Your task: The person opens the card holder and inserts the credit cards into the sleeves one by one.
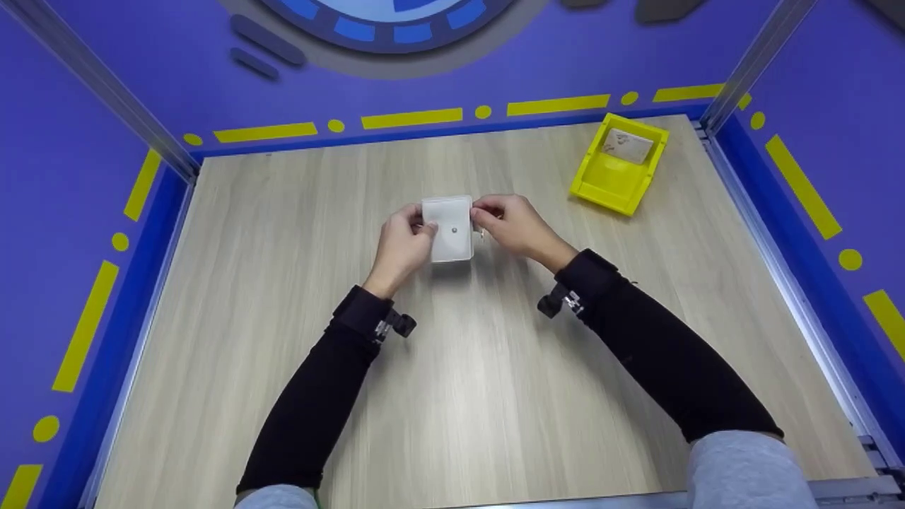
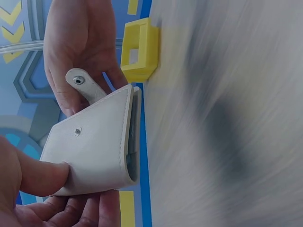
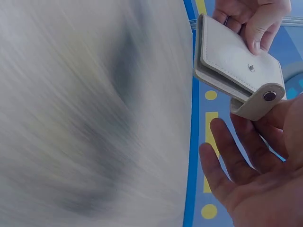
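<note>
A small white wallet with a metal snap stud on its front is held up above the table. My left hand grips its left side, thumb on the front cover and fingers behind. At the opposite edge is my right hand, its thumb and index finger at the base of the closing strap. That strap stands out from the cover, its snap button apart from the stud. The other fingers of the right hand are spread loosely. Part of the right thumb is hidden behind the strap.
A yellow bin with a pale printed card in it stands at the back right of the wood-grain table. Blue-purple panels with yellow marks enclose the table at the back and both sides.
</note>
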`<state>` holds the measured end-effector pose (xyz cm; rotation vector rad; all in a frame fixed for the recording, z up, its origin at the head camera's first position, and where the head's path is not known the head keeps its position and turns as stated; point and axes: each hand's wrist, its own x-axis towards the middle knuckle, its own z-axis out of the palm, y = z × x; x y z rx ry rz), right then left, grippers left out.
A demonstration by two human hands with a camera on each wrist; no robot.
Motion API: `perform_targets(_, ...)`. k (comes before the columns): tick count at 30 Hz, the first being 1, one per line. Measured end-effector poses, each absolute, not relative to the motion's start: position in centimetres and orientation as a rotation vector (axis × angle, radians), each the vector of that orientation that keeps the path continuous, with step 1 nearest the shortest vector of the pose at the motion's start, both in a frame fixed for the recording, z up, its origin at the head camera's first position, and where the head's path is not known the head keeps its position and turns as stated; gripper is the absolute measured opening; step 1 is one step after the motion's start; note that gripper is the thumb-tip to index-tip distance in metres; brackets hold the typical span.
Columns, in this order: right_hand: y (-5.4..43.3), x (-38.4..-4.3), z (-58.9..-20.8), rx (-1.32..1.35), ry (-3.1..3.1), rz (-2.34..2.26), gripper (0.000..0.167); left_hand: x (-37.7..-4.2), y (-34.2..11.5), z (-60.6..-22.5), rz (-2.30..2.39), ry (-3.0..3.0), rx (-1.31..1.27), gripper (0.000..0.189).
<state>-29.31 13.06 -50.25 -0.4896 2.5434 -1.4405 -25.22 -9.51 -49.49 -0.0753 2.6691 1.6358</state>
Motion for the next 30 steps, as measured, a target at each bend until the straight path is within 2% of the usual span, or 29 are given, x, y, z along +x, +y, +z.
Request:
perform_targets(18,13.91,-29.59,-50.57,-0.549,2.269,-1.506,0.019,-25.21,-9.33,-49.78,1.721,2.524,-0.116,0.040)
perform_targets(30,13.64,-29.30,-50.64,-0.497,2.220,-1.510,0.024,-25.28,-9.52,-50.26,1.691,2.505,-0.130,0.048)
